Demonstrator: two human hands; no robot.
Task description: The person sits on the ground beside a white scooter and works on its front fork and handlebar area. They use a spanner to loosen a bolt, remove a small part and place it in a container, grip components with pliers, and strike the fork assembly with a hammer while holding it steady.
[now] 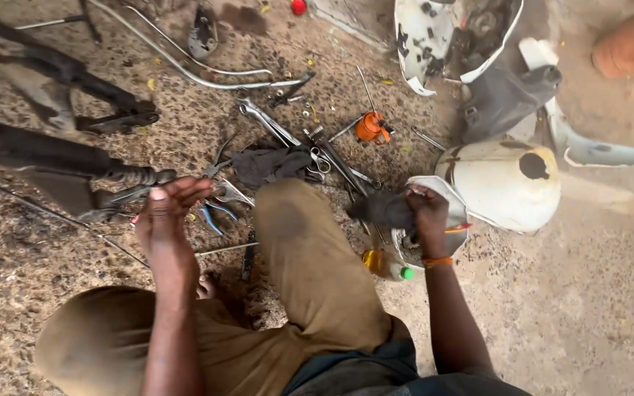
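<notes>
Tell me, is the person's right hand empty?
No, the right hand is closed around a dark rag, near the white tank.

Person wearing loose khaki-brown trousers (310, 286), fabric creasing at knees, darker smudges showing on thigh and shin. Dark blue-grey garment (361, 374) showing at waist, edge bunching over trouser top. Both forearms going bare, no sleeves reaching into view. Left hand (166, 216) wearing no glove, ring or band. Right hand (427, 213) also gloveless; thin orange band (436, 261) circling right wrist. Bare toes (204, 287) peeking out beside left trouser leg; footwear not showing.
</notes>
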